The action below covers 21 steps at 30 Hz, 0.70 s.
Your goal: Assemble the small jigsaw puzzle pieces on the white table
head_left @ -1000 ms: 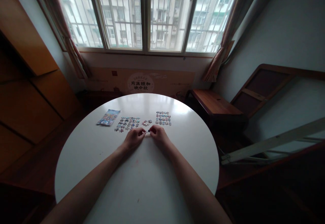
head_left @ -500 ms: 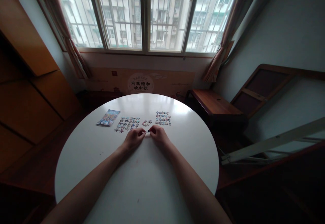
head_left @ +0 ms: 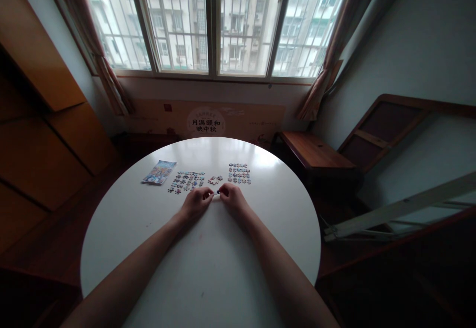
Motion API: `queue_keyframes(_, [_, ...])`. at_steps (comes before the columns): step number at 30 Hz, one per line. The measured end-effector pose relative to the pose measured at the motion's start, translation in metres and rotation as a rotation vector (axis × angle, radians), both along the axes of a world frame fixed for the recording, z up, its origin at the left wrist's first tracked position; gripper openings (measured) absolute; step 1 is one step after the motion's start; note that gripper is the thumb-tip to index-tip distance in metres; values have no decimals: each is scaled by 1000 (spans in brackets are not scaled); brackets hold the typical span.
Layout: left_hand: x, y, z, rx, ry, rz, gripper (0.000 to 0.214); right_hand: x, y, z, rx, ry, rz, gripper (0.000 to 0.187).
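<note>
Over the white round table (head_left: 201,258), my left hand (head_left: 196,201) and my right hand (head_left: 232,197) meet fingertip to fingertip. Between them are small jigsaw puzzle pieces (head_left: 216,193), a pale part by the left fingers and a dark blue part by the right. Both hands are closed in a pinch; whether the pieces are joined is too small to tell. Just beyond lies a small cluster of jigsaw pieces (head_left: 215,180). Spread-out pieces (head_left: 188,181) lie beyond my left hand, and rows of pieces (head_left: 239,173) beyond my right.
A colourful printed sheet or packet (head_left: 159,172) lies at the table's left. A low wooden bench (head_left: 316,149) stands beyond the table's right edge, with wooden cabinets (head_left: 74,139) to the left. A large printed box (head_left: 238,115) sits under the barred window.
Hardly anything differs. Both hands keep their place with the pieces pinched between them, and the other pieces lie as before.
</note>
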<state>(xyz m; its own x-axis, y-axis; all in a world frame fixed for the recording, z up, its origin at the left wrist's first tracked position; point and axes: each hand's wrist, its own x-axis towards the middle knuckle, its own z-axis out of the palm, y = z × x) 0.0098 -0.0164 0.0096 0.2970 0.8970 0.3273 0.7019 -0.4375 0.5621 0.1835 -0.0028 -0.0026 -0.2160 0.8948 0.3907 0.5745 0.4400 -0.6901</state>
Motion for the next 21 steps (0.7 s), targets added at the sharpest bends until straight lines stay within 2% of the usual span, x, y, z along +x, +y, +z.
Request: queue_keyframes(21, [0,-2,2,1,-2,0,20,0,-1,1,-4,6,5,13])
